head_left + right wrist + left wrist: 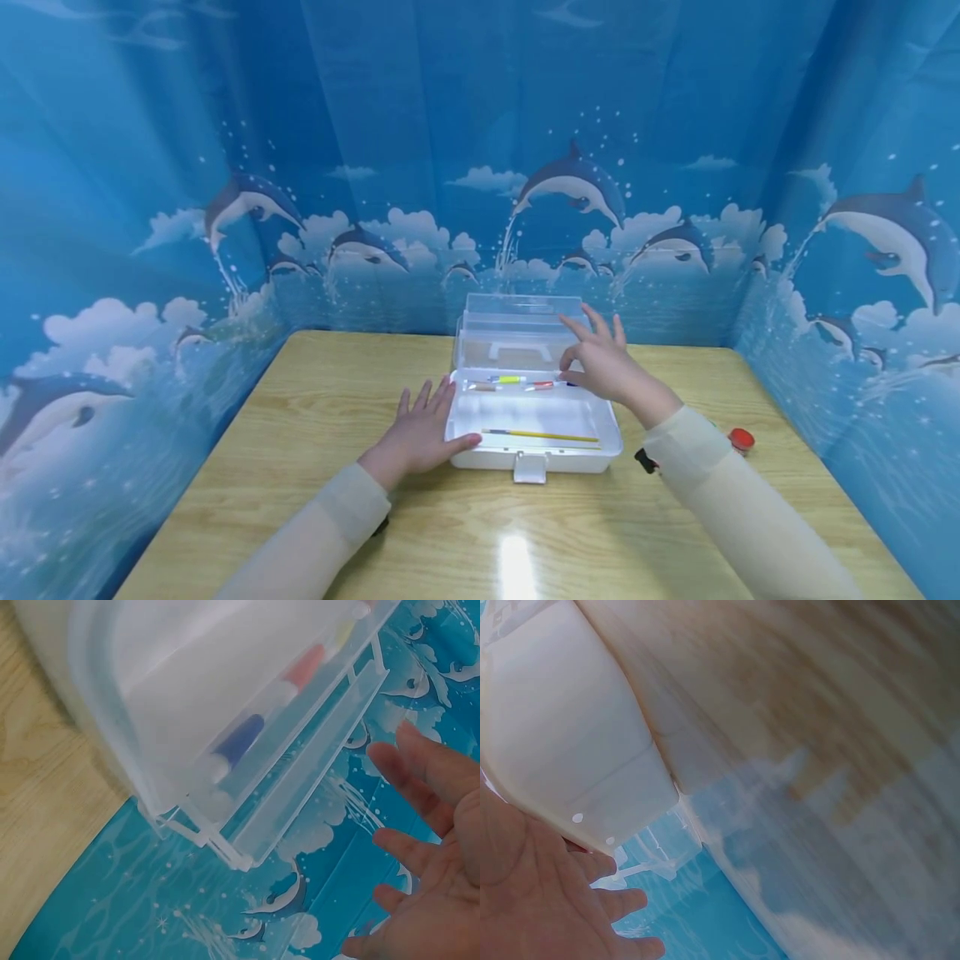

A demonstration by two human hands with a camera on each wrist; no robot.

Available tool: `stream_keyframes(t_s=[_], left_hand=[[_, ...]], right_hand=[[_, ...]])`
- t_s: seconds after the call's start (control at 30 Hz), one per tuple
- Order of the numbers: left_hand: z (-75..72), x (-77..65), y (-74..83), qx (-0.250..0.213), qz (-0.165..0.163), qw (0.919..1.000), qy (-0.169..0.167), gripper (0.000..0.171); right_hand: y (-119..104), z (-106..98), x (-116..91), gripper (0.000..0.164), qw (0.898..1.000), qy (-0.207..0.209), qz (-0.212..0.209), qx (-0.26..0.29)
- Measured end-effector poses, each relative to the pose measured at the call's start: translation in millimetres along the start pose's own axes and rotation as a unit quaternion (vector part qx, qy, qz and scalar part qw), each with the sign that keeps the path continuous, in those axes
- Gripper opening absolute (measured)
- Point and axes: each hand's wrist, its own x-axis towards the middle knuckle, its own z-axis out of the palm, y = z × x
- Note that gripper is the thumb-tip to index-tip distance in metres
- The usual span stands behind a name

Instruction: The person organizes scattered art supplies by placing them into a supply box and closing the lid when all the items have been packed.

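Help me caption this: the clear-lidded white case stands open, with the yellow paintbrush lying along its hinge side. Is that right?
Not quite: the yellow paintbrush lies along the front, near the latch, as the head view shows. The clear-lidded white case does stand open.

Wears long, plain cream cloth sleeves [757, 517] with broad cuffs [691, 446]; carries a small black piece [647, 461] just beside each cuff, leaving left hand [422, 437] and right hand [606, 367] bare.

Blue curtains [420, 108] printed with leaping dolphins [577, 182] and white clouds [416, 227] surround a wood-grain table [337, 375] on three sides, a white glare [516, 567] shining on its top.
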Motion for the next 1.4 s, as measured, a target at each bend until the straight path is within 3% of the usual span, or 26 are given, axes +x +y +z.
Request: stream_keyframes(t_s=[1.1, 1.4], left_hand=[[-2.4, -2.5, -1.2, 0.001, -0.002, 1.0000, -0.001, 0.106], [-4.3, -2.6, 0.2, -0.006, 0.005, 1.0000, -0.006, 0.105]], right_hand=[[62.6, -8.2, -73.4, 0.010, 0.999, 0.012, 0.043, 0.011], [84.4, -5.5, -96.7, 0.016, 0.997, 0.006, 0.074, 0.025]])
